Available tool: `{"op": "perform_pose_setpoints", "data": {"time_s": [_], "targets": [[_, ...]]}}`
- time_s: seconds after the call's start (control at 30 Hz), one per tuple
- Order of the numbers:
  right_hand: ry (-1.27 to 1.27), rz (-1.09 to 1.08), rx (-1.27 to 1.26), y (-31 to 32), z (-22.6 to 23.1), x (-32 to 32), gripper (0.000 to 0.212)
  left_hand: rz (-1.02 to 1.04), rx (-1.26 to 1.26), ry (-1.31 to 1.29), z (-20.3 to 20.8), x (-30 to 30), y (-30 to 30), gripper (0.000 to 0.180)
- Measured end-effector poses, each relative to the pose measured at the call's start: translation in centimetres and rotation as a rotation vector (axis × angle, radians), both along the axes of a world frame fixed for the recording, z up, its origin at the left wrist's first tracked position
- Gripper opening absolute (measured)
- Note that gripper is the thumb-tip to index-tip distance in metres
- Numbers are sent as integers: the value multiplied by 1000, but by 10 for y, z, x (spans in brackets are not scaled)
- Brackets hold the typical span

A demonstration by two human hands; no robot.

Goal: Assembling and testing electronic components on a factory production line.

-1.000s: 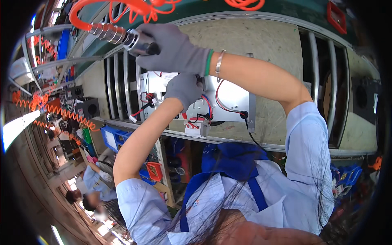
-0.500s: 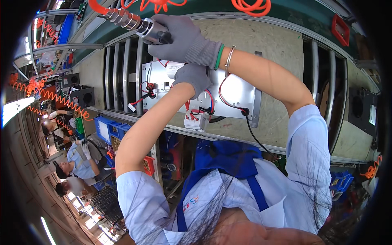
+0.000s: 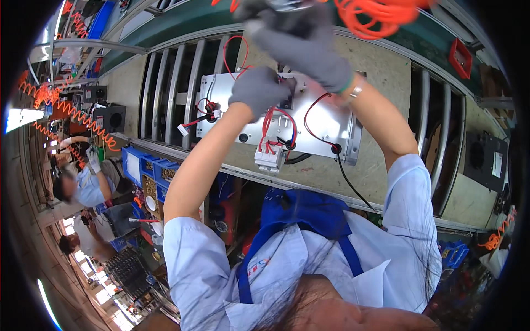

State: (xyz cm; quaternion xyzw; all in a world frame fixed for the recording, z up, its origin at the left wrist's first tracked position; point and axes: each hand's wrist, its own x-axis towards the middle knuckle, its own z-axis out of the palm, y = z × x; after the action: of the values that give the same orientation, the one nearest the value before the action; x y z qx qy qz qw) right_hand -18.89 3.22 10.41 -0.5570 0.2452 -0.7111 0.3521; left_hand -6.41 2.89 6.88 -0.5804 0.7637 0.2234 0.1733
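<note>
One silver sheet-metal panel (image 3: pixel 326 131) takes centre stage, lying on the beige worktop (image 3: pixel 381 62), its left end reaching toward the metal bars (image 3: pixel 175 88). And here's the left hand (image 3: pixel 256 92), grey-gloved, low over the upper middle of that panel, fingers curled right in against a small dark component (image 3: pixel 286 100); whether they're gripping it or just pressing beside it, I can't tell. Up top it's all blur: the right hand (image 3: pixel 301 47), gloved to match, hangs over the panel's far edge, fingers looking closed around a shiny metal tool (image 3: pixel 290 4) that the frame cuts off. Orange-red coiled hose (image 3: pixel 381 16) loops just beside it; any join is out of sight.

Down at the near edge, the white breaker block (image 3: pixel 269 159) sits on its red wires (image 3: pixel 266 126), with a black grommet (image 3: pixel 336 148) off to the right and a white plug (image 3: pixel 183 130) dangling left.

Now for good form, in my judgement: left fingertips steady the dark part but clear of the tool's nose, the tool squared up before any pressure goes on, and the red lead (image 3: pixel 236 39) arching over the far edge kept out from under both gloves. Light touch, no tugging those wires!
</note>
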Motion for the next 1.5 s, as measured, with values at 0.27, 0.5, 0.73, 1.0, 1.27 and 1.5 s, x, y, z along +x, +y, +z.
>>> {"op": "perform_pose_setpoints", "data": {"time_s": [0.27, 0.5, 0.73, 1.0, 1.27, 1.5], "targets": [[-351, 73, -148, 75, 20, -62, 37, 698, 676, 1442, -16, 59, 15, 36], [-416, -19, -208, 122, 43, -32, 43, 303, 1077, 1764, -30, 75, 22, 34], [-367, -125, -213, 130, 47, -11, 45, 435, 960, 1766, -32, 91, 31, 33], [-390, -59, -199, 130, 52, 9, 44, 457, 1040, 1835, -30, 90, 39, 35], [-273, -131, -170, 128, 57, 10, 44, 533, 1099, 1775, -33, 80, 41, 51], [-87, -117, -54, 106, 53, 0, 41, 420, 276, 1422, -33, 99, 45, 45]]}}
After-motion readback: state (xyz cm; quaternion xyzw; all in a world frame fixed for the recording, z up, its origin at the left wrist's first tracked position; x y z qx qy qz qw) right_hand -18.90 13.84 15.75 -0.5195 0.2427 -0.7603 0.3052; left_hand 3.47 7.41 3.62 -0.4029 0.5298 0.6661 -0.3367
